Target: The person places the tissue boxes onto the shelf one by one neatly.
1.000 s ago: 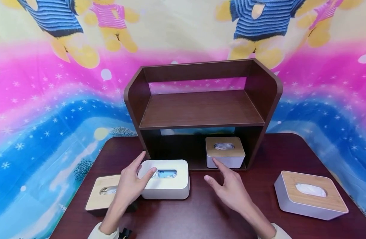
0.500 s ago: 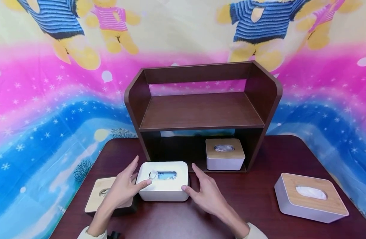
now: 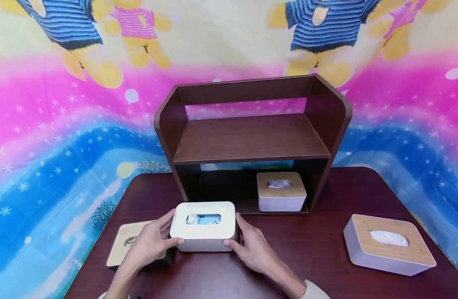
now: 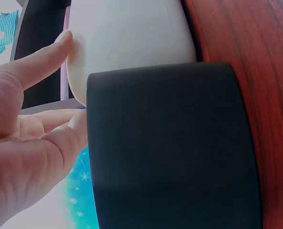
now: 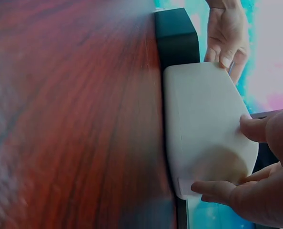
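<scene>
A white tissue box (image 3: 202,231) with an oval slot sits on the table in front of the shelf. My left hand (image 3: 148,245) grips its left end, thumb at the front corner and fingers along the side. At the opposite end my right hand (image 3: 256,251) holds it the same way. The right wrist view shows the right thumb and fingers (image 5: 217,190) spread over the box's end. A black tissue box (image 4: 170,148) with a pale wooden lid fills much of the left wrist view, partly hidden by my left hand in the head view.
Behind stands a dark brown two-tier shelf (image 3: 251,137). On its lower tier, at the right, sits a white tissue box with a wooden lid (image 3: 281,197). A larger wood-lidded tissue box (image 3: 389,245) lies on the table's right side. A patterned cloth (image 3: 64,137) hangs behind the table (image 3: 307,245).
My right hand has moved left from near the shelf to the white box's right end. My left hand has come down to its left end, and both hands have closed onto it.
</scene>
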{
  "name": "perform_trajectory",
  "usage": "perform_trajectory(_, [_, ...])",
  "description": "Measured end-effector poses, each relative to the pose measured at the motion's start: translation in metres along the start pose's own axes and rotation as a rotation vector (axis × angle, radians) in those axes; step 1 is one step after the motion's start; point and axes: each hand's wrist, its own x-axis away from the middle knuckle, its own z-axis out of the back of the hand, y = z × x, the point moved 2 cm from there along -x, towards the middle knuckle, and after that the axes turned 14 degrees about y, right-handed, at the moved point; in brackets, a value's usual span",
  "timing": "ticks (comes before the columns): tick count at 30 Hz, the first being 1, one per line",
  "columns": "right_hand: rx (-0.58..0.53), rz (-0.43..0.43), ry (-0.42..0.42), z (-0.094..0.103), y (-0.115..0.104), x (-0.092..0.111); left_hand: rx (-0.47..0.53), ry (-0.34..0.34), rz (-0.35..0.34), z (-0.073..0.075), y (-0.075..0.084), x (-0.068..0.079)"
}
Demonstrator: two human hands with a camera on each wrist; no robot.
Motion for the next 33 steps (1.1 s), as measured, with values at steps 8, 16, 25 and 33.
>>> perform_trajectory(8, [-0.044, -0.004, 0.002, -0.004, -0.001, 0.001, 0.019, 0.03, 0.079, -0.003, -0.004, 0.0])
perform_trajectory(16, [-0.039, -0.01, 0.04, -0.002, 0.0, 0.002, 0.095, 0.046, 0.075, -0.009, -0.002, 0.001])
perform_trajectory(25, [-0.103, -0.032, 0.056, 0.002, 0.003, 0.002, 0.108, 0.063, 0.041, -0.013, 0.0, 0.003])
perform_trajectory(33, [-0.124, -0.075, 0.071, 0.008, -0.002, 0.003, 0.136, 0.084, 0.053, -0.014, 0.003, 0.004])
